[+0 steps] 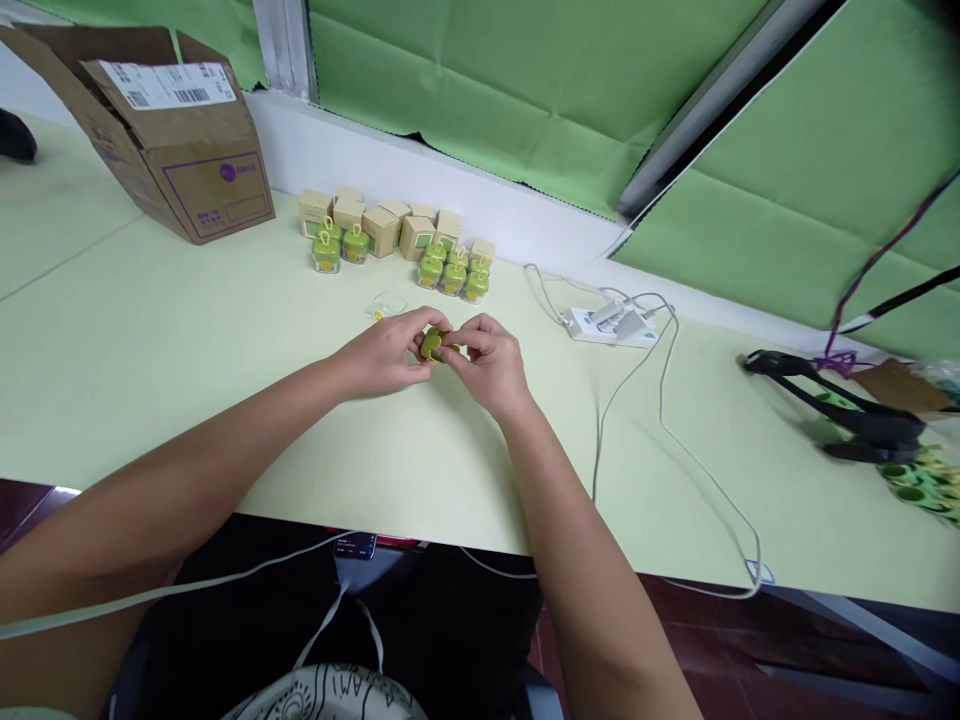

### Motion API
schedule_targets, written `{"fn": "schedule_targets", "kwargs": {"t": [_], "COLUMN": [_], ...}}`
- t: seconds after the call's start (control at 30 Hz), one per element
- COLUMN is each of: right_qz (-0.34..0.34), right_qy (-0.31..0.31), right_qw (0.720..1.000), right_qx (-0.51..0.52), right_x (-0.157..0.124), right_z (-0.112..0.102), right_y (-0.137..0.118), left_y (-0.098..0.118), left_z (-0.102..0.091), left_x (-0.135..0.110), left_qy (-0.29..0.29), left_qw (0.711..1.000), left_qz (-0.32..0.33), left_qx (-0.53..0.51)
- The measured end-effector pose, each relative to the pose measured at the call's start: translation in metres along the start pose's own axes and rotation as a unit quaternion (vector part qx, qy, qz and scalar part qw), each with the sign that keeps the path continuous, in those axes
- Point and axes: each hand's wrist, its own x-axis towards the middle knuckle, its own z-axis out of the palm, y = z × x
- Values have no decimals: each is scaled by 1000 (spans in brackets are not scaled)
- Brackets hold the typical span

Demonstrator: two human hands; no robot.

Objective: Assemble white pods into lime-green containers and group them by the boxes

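Observation:
Over the table's front half, my left hand [390, 352] is closed on a small olive-green lid [431, 345], holding it between thumb and fingers. The fingertips of my right hand [489, 362] pinch the same lid from the right side. Fingers hide part of it, and I cannot tell whether a jar is under it. Just beyond my left hand lies a small clear and yellow item [381, 312] with a thin loop. Farther back stand small clear jars with green lids and loops, in a left group [327, 252] and a right group [453, 276].
Several small cardboard boxes [382, 230] line the wall behind the jars. A large open carton [202, 170] stands back left. To the right are a power strip [611, 326] with white cables and a black stand-like object [847, 405]. A phone [355, 545] lies below the table edge.

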Motion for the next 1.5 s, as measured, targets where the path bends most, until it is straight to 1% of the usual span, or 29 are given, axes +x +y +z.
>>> {"fn": "schedule_targets", "kwargs": {"t": [0.07,0.13,0.17,0.23,0.3,0.37,0.53,0.67,0.8,0.93,1.23,1.5], "right_qz": [36,95,126,174,190,190,202,210,216,206,206,207], "right_qy": [30,36,27,-18,-73,-102,-117,-114,-109,-113,-108,-101], "right_qw": [999,993,988,972,958,952,947,945,946,948,949,954], "right_qx": [13,57,89,157,200,215,220,222,214,216,214,193], "right_x": [1,2,3,4,5,5,4,2,2,3,3,3], "right_z": [1,2,2,1,-2,-5,-8,-3,3,2,2,7], "right_y": [2,5,5,6,4,1,-1,4,7,6,5,7], "left_y": [2,3,3,2,2,1,-1,-5,-8,-5,-2,-6], "left_z": [0,0,0,1,1,-1,-5,-3,1,1,-2,0], "left_x": [0,-1,-1,-1,-2,-2,-1,-1,-2,-3,-3,-2], "left_qy": [-1,0,0,-6,-14,-20,-47,-47,-61,-57,-59,-56], "left_qw": [1000,1000,1000,1000,1000,999,999,998,997,998,998,996], "left_qz": [-5,-3,-1,7,15,18,6,14,18,11,-17,-4], "left_qx": [-1,-2,-3,-1,9,18,15,37,43,33,20,67]}}
